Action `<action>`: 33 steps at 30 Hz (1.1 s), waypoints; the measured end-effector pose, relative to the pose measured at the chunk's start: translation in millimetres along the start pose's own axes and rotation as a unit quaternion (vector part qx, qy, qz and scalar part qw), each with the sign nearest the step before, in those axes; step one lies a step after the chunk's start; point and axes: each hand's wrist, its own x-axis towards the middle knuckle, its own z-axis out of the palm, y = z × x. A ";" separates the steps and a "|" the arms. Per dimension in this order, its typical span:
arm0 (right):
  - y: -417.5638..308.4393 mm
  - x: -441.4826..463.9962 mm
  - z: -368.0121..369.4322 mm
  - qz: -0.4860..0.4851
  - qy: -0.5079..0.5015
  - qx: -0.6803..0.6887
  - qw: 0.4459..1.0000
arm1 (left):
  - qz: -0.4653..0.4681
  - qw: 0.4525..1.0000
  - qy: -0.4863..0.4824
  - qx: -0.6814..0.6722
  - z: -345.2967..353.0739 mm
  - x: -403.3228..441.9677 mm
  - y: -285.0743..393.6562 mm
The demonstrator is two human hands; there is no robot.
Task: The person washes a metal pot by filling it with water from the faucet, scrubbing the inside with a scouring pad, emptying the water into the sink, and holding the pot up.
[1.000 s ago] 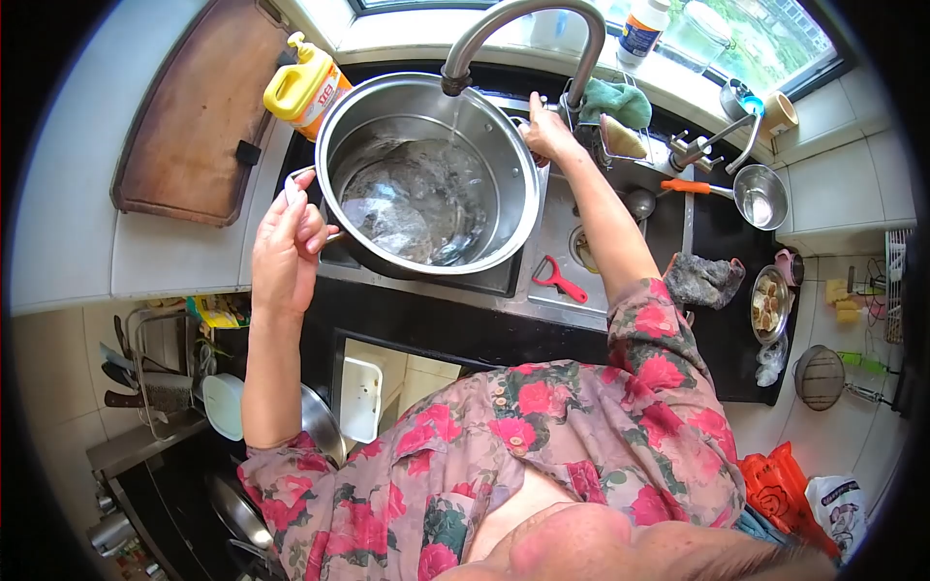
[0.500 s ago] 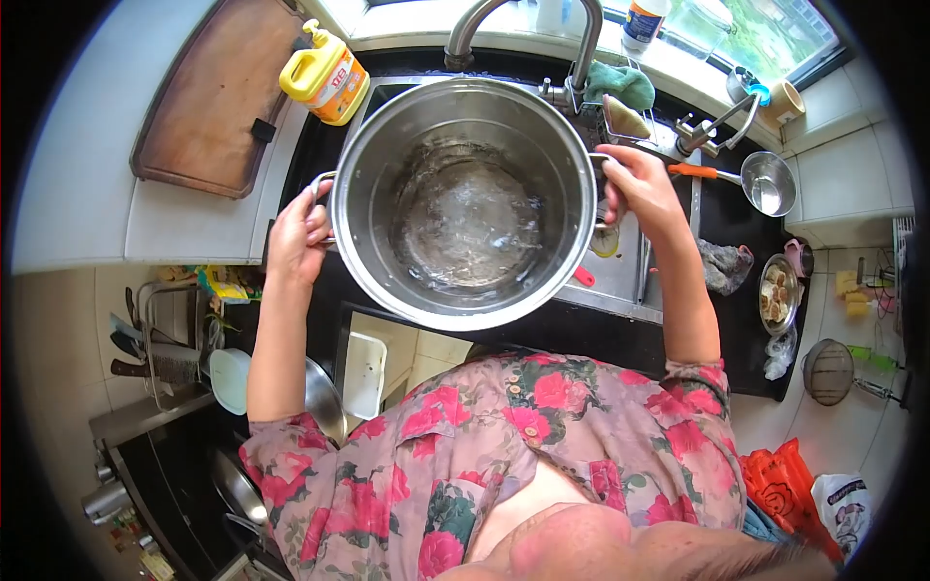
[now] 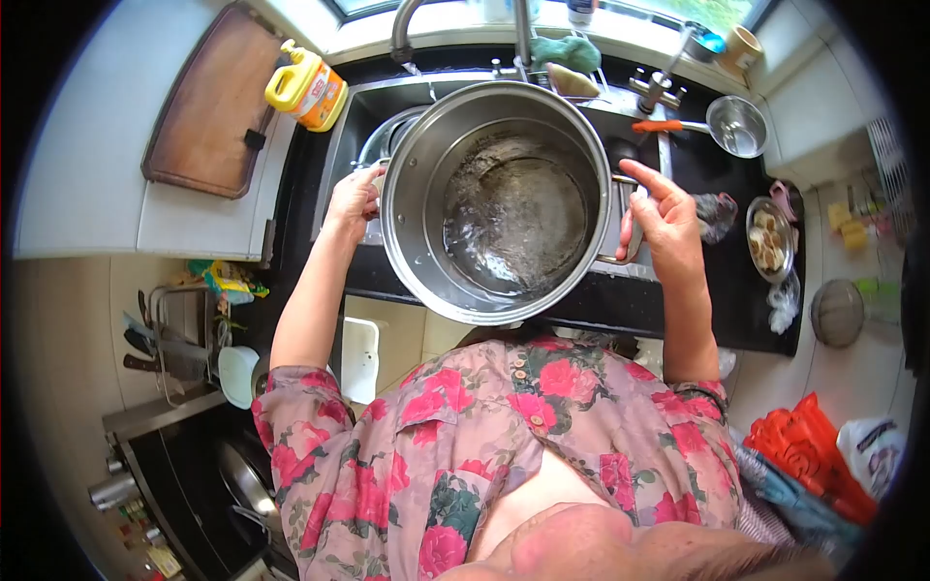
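A large stainless steel pot [image 3: 415,208] hangs over the sink's front edge, close to my body. Clear water [image 3: 513,218] lies in its bottom and ripples. My left hand [image 3: 355,205] is closed at the pot's left side handle, which is mostly hidden behind the fingers. On the other side, my right hand [image 3: 661,215] grips the right loop handle, its index finger stretched along the top. Behind the pot are the sink [image 3: 339,145], with a round metal vessel [image 3: 392,136] partly showing in it, and the curved faucet [image 3: 402,39].
A yellow detergent jug [image 3: 308,92] stands left of the sink, beside a wooden cutting board [image 3: 208,107]. To the right are an orange-handled saucepan [image 3: 736,128] and a plate of food pieces [image 3: 770,242]. Knives [image 3: 145,344] sit in a rack at lower left.
The pot and both hands have shifted right relative to the sink and my body, and the pot looks slightly tilted. More of the sink's left side now shows. My head view has shifted too.
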 end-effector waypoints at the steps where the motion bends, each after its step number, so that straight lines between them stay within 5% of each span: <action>1: 9.1 -9.9 -2.8 0.001 0.011 0.005 1.000 | 0.016 1.000 -0.010 0.023 4.5 6.2 -0.1; 7: 32.0 -76.1 17.6 0.006 0.115 0.010 0.993 | 0.056 0.991 -0.094 0.076 35.4 41.4 9.8; 10: 39.6 -104.3 33.6 0.000 0.140 0.010 0.990 | 0.220 0.941 -0.155 0.206 50.0 58.7 -0.4; 11: 42.0 -110.8 38.9 -0.007 0.154 0.012 0.988 | 0.262 0.906 -0.123 0.308 51.8 69.4 -3.0; 13: 52.7 -127.2 52.5 0.001 0.164 0.046 0.985 | 0.403 0.735 -0.026 0.545 68.9 30.9 6.0; 15: 65.5 -143.1 73.8 -0.006 0.160 0.070 0.985 | 0.509 0.687 -0.042 0.516 81.4 -17.0 4.0; 17: 75.3 -157.9 90.7 0.008 0.181 0.095 0.979 | 0.479 0.745 -0.223 0.408 97.0 -83.8 3.7; 19: 73.0 -165.5 104.5 0.024 0.173 0.116 0.978 | 0.470 0.712 -0.331 0.403 101.9 -135.9 -13.0; 23: 87.8 -188.0 107.4 0.073 0.134 0.074 0.985 | 0.441 0.612 -0.396 0.523 97.6 -193.7 -56.3; 25: 61.7 -195.6 90.7 0.170 0.057 0.039 0.983 | 0.329 0.602 -0.428 0.588 97.1 -207.6 -50.9; 26: 55.0 -196.3 75.9 0.192 0.027 -0.033 0.980 | 0.353 0.624 -0.408 0.565 92.7 -206.2 -57.1; 28: 51.2 -189.0 54.5 0.076 0.130 -0.231 0.961 | 0.382 0.661 -0.364 0.534 80.7 -204.3 -58.3; 30: 46.7 -174.4 36.7 -0.117 0.206 -0.409 0.881 | 0.489 0.661 -0.275 0.499 64.8 -189.3 -77.1; 33: 35.3 -144.7 32.2 -0.305 0.136 -0.492 0.804 | 0.550 0.640 -0.114 0.524 50.5 -188.7 -82.6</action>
